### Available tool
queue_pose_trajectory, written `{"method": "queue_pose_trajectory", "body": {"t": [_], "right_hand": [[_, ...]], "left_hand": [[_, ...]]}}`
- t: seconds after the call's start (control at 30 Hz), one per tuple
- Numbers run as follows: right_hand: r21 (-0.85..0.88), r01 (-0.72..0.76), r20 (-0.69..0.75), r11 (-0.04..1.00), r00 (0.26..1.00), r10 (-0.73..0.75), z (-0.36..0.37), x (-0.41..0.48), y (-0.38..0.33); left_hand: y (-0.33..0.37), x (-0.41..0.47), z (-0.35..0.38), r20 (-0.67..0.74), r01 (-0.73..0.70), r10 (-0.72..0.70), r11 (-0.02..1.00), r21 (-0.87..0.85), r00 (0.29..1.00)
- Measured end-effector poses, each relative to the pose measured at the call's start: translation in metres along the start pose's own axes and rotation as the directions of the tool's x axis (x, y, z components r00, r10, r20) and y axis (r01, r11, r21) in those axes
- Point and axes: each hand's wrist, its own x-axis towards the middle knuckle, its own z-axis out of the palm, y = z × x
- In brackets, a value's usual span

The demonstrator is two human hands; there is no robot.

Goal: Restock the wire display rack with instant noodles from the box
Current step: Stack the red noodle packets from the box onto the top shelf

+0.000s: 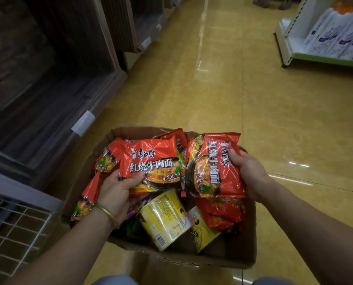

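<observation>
Left hand: Your left hand (118, 190) is curled round the lower-left corner of a red noodle packet (155, 161), thumb on the printed face and fingers beneath. A brass-coloured bangle (105, 212) sits on that wrist.
Right hand: Your right hand (247, 171) grips a second red packet (210, 171) along its right edge, thumb over the front. This packet is turned on its side, so the print runs vertically.
Reason for hold: In my judgement, edge grips stop the slick film slipping and spare the noodle block. One packet per hand suggests a pair taken for a single trip.
Position of packets: Both are held just above the heap, side by side and almost touching, over the cardboard box (192, 260).
Box contents: More red packets lie loose beneath and behind. Two yellow cups (165, 219) lie tipped on their sides in the near half.
Destination: The wire rack (13, 227) is at the lower left, just beside the box. Only a corner of its grid shows, so its fill cannot be judged.
Stage: Picking; neither held packet has reached the rack yet.
Obstructions: The box's left wall lies between your hands and the rack. The dark wooden shelving (48, 79) stands close behind, with a clear tag holder (83, 122) jutting from its edge.
Surroundings: The floor (233, 89) is glossy yellow tile. A white shelf unit (290, 38) carrying pale packs stands well apart at the upper right.
</observation>
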Motion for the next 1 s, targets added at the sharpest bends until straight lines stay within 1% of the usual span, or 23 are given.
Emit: {"method": "queue_pose_trajectory", "body": {"t": [0.1, 0.2, 0.37, 0.43, 0.5, 0.53, 0.6, 0.63, 0.67, 0.7, 0.77, 0.87, 0.93, 1.0], "right_hand": [[-0.095, -0.064, 0.054, 0.993, 0.996, 0.069, -0.003, -0.002, 0.004], [-0.207, -0.098, 0.101, 0.973, 0.987, 0.121, -0.002, -0.003, 0.010], [-0.237, -0.147, 0.128, 0.960, 0.975, 0.180, -0.004, -0.005, 0.012], [-0.146, -0.182, 0.127, 0.972, 0.971, 0.201, -0.007, -0.007, 0.010], [0.030, -0.215, 0.099, 0.976, 0.972, 0.212, -0.012, -0.007, 0.011], [0.146, -0.209, 0.067, 0.967, 0.977, 0.201, -0.014, -0.007, 0.013], [0.368, -0.145, -0.003, 0.918, 0.988, 0.157, -0.017, -0.005, 0.019], [0.427, -0.121, -0.027, 0.896, 0.989, 0.146, -0.017, -0.005, 0.023], [0.443, -0.118, -0.025, 0.889, 0.989, 0.143, -0.014, -0.008, 0.025], [0.423, -0.127, -0.016, 0.897, 0.989, 0.148, -0.010, -0.013, 0.028], [0.313, -0.143, -0.038, 0.939, 0.986, 0.163, -0.001, -0.019, 0.037], [0.192, -0.120, -0.147, 0.974, 0.978, 0.149, 0.005, -0.019, 0.051], [0.171, -0.074, -0.208, 0.982, 0.972, 0.109, 0.005, -0.016, 0.056], [0.189, -0.030, -0.253, 0.981, 0.964, 0.078, 0.006, -0.013, 0.057]], "left_hand": [[-0.001, 0.000, 0.000, 0.003, -0.014, 0.014, 1.000, 0.014, 1.000], [-0.004, 0.001, 0.002, 0.005, -0.031, 0.031, 0.997, 0.065, 1.000], [-0.009, 0.001, 0.002, 0.013, -0.031, 0.030, 0.993, 0.110, 0.999], [-0.010, 0.001, 0.001, 0.016, -0.029, 0.027, 0.994, 0.110, 0.999], [-0.010, 0.001, 0.001, 0.020, -0.028, 0.026, 0.994, 0.106, 0.999], [-0.010, 0.001, 0.001, 0.022, -0.026, 0.024, 0.994, 0.104, 0.999], [-0.009, 0.001, 0.003, 0.025, -0.027, 0.024, 0.995, 0.099, 0.999], [-0.008, 0.001, 0.004, 0.025, -0.028, 0.025, 0.995, 0.095, 0.999], [-0.008, 0.000, 0.006, 0.025, -0.027, 0.025, 0.996, 0.090, 0.999], [-0.007, -0.001, 0.007, 0.025, -0.026, 0.024, 0.996, 0.088, 0.999], [-0.007, -0.002, 0.009, 0.030, -0.028, 0.025, 0.996, 0.088, 0.999], [-0.007, -0.003, 0.008, 0.033, -0.031, 0.029, 0.995, 0.089, 0.999], [-0.007, -0.004, 0.006, 0.040, -0.032, 0.028, 0.996, 0.089, 0.999], [-0.007, -0.005, 0.005, 0.042, -0.035, 0.031, 0.996, 0.083, 0.999]]}}
